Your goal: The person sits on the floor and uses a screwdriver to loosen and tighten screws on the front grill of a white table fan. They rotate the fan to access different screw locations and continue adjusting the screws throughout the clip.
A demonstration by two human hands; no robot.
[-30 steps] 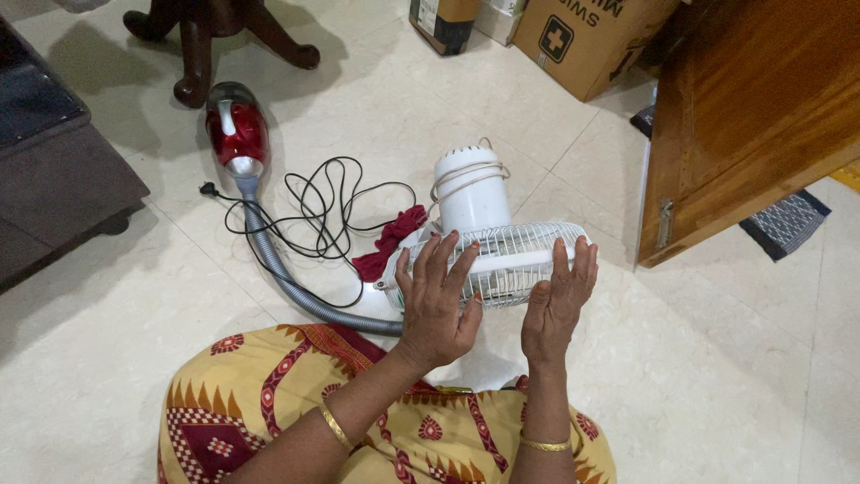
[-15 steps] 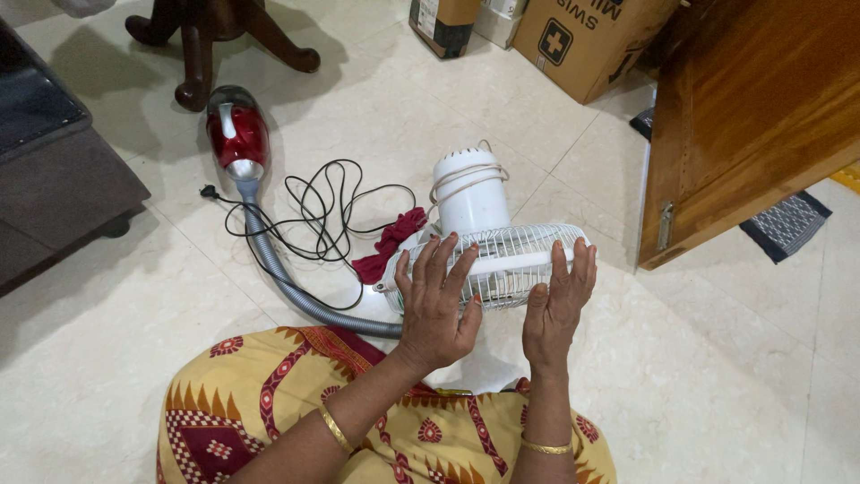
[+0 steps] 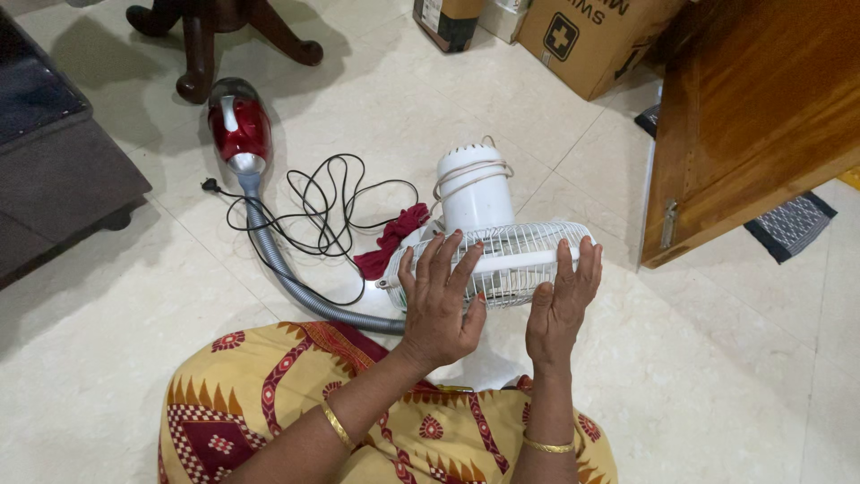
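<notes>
A white table fan (image 3: 488,242) lies on the tiled floor in front of me, its round motor housing pointing away and its wire grille facing me. My left hand (image 3: 439,305) presses flat against the left part of the grille, fingers spread. My right hand (image 3: 563,300) rests with its palm on the grille's right rim, fingers up. Neither hand closes around anything. A dark red cloth (image 3: 392,240) lies beside the fan's left edge. My knees in yellow patterned fabric (image 3: 269,403) sit below.
A red handheld vacuum (image 3: 237,125) with a grey hose (image 3: 296,291) and a tangled black cord (image 3: 327,202) lies to the left. Dark sofa (image 3: 54,152) far left, wooden stool legs (image 3: 210,36) behind, cardboard boxes (image 3: 582,36) at top, wooden door (image 3: 752,116) right.
</notes>
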